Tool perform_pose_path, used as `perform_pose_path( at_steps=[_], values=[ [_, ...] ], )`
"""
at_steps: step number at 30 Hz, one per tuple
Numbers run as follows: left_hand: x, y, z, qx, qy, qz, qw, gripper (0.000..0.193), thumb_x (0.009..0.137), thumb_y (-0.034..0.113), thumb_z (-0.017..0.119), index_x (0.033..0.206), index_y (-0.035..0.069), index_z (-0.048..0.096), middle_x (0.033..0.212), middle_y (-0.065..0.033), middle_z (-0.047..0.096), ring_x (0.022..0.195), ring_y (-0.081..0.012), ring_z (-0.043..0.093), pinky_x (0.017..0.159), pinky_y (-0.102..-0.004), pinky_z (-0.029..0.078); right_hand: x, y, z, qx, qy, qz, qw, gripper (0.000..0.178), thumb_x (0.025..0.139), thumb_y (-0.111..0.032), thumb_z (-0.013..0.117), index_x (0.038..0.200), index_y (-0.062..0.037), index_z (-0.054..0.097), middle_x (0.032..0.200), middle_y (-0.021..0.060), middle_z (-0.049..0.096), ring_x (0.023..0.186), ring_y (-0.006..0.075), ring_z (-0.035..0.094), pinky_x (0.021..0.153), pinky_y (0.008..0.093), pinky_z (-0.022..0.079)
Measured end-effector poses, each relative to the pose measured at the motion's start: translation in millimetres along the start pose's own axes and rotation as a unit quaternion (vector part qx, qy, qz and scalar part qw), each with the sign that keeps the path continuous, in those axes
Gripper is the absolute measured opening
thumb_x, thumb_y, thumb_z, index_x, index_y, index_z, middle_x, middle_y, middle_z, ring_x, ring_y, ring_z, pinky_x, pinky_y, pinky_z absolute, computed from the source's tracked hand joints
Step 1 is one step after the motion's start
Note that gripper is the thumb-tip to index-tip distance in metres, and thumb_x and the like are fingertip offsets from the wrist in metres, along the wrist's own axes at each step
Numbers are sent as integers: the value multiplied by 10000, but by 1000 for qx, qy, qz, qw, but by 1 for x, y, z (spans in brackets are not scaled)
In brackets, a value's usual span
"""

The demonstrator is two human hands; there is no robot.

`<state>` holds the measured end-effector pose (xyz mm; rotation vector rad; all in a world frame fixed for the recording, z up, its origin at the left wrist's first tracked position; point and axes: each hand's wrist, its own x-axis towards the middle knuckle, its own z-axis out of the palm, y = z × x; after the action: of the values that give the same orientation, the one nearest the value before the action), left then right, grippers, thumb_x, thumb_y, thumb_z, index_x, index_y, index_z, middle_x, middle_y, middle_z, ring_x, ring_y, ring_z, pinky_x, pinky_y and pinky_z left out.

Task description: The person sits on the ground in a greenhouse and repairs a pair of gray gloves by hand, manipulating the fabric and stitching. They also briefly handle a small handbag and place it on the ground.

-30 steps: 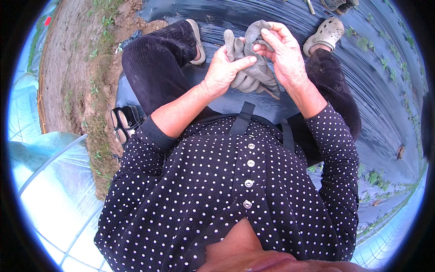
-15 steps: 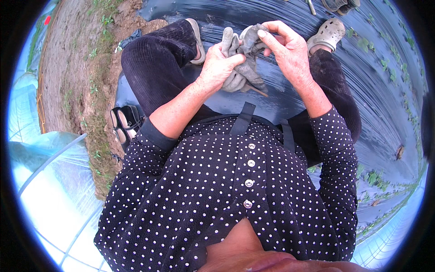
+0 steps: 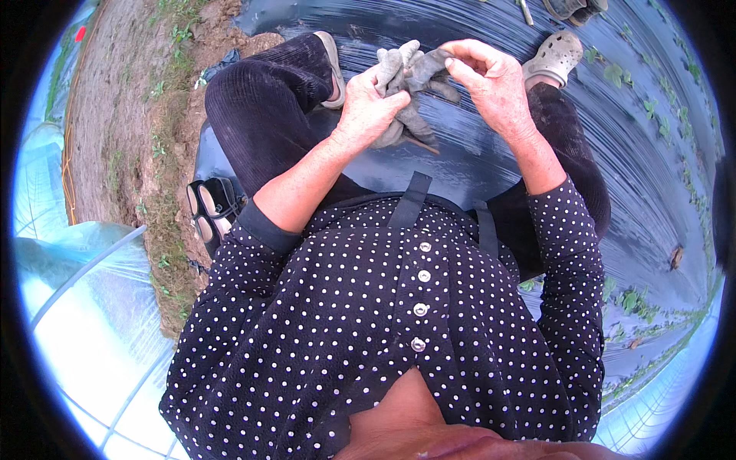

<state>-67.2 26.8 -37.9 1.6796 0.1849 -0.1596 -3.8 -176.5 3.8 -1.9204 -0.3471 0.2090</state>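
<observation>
Grey, dirt-stained fabric work gloves [image 3: 414, 115] are bunched between my two hands, above the dark plastic sheet. My left hand [image 3: 366, 109] is closed round the bundle, thumb on top, with several glove fingers sticking out past it. With thumb and fingertips, my right hand [image 3: 491, 83] pinches the tip of one darker glove finger, which stretches between both hands. Below the bundle a thin brown strip [image 3: 422, 146] pokes out; whether it belongs to the gloves I cannot tell. How many gloves there are is hidden by the folds.
Dark plastic sheeting [image 3: 644, 192] with small green plants covers the ground. My bent legs frame my hands, and a beige clog [image 3: 553, 58] is on my right foot. Black shoes [image 3: 215, 205] lie at left, near bare soil [image 3: 115, 130]. More footwear [image 3: 576, 9] stands at the far right.
My right hand has drawn slightly to the right, and the pinched glove finger is now pulled out longer. The bundle in my left hand has shifted a little; more glove fingers show.
</observation>
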Motion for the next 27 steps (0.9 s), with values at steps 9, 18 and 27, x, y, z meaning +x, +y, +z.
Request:
perform_pose_path(
  at_steps=[9, 18, 27],
  values=[
    [-2, 1, 0, 32, -53, -47, 997, 439, 812, 50, 699, 1245, -18, 675, 1110, -68, 717, 1039, -127, 652, 946, -303, 512, 0, 13, 0, -53, -32, 33, 998, 185, 916, -111, 630, 1054, -28, 720, 894, 33, 739, 793, 119, 695, 740, 275, 561],
    [-2, -24, 9, -174, -83, -115, 974, 328, 807, 61, 740, 1118, -34, 695, 971, -51, 714, 881, -119, 649, 828, -293, 532, 4, 31, -6, 202, -87, 214, 952, 233, 938, -117, 599, 1131, -55, 716, 898, 71, 723, 747, 101, 672, 679, 241, 560],
    [-2, -12, -3, -108, -84, -100, 986, 458, 875, -20, 660, 1325, -46, 578, 1159, -103, 675, 1033, -201, 669, 919, -347, 535, 13, 37, 7, 58, -94, 56, 992, 258, 877, -212, 670, 1074, -77, 769, 836, 90, 751, 774, 148, 728, 714, 321, 584]
  ],
)
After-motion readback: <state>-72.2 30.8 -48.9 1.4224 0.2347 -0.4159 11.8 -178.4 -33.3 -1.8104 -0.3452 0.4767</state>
